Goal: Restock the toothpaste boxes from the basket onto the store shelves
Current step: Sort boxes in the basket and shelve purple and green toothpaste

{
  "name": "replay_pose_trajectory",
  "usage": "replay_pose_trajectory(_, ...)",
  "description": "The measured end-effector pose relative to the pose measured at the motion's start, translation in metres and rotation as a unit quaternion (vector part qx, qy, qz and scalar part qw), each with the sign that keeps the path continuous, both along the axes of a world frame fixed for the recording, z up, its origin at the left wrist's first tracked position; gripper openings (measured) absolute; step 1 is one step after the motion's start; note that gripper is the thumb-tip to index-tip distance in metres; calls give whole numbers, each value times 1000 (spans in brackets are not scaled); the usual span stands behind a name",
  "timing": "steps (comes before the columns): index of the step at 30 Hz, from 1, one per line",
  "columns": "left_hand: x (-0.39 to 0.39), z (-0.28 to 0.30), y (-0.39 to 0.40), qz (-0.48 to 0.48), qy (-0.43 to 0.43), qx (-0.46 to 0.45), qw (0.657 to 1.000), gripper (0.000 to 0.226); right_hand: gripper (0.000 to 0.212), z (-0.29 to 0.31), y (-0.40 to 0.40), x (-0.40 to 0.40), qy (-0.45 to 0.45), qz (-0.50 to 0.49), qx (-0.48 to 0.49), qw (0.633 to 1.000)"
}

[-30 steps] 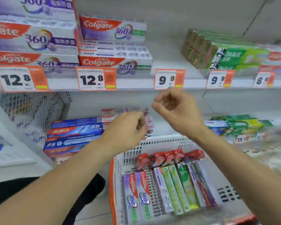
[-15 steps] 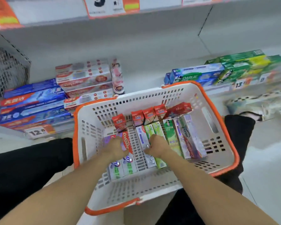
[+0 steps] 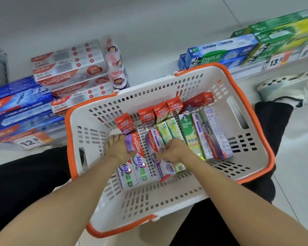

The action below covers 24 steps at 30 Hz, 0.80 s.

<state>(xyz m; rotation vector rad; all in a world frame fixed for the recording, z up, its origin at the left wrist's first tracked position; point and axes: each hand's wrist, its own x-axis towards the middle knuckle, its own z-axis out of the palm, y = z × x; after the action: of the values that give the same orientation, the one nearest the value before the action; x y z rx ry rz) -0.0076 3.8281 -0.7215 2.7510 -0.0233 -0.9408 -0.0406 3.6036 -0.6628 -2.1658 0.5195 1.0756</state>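
A white basket [image 3: 252, 167] with an orange rim sits on my lap, holding several toothpaste boxes. My left hand [image 3: 116, 148] grips the two leftmost Colgate 360 boxes [image 3: 140, 162] from their left side. My right hand [image 3: 174, 150] grips another Colgate 360 box [image 3: 156, 153] near the middle, which tilts up off the basket floor. Small red boxes [image 3: 160, 111] stand in a row behind them. Green boxes [image 3: 189, 132] and two more Colgate 360 boxes [image 3: 213, 135] lie to the right.
The low shelf [image 3: 149, 50] behind the basket carries blue and red Colgate stacks [image 3: 68, 71] at left and Darlie boxes [image 3: 220, 52] at right, with bare shelf between them. A price tag [image 3: 29, 142] reads 12.8. A white shoe [image 3: 290, 86] rests at right.
My view dropped from the upper shelves to the basket. Both hands came down from shelf height into the basket and now grip Colgate 360 boxes; the right-hand box has tilted up.
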Motion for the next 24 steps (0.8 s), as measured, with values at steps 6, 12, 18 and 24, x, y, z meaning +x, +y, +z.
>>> replay_pose_trajectory(6,-4,10,-7,-65,-90,-11,994,66,32,34,-32,-6,29,-32,80,996)
replay_pose_trajectory(12,-28,42,-21,88,-14,-266,960,54,42,55,-48,-22,-8,-139,136,981)
replay_pose_trajectory(18,-44,60,-31,276,15,-327,904,60,61,65,-54,-49,2,-254,215,943)
replay_pose_trajectory(24,-9,138,-19,257,137,-447,846,33,32,91,-63,-60,-36,-293,288,911)
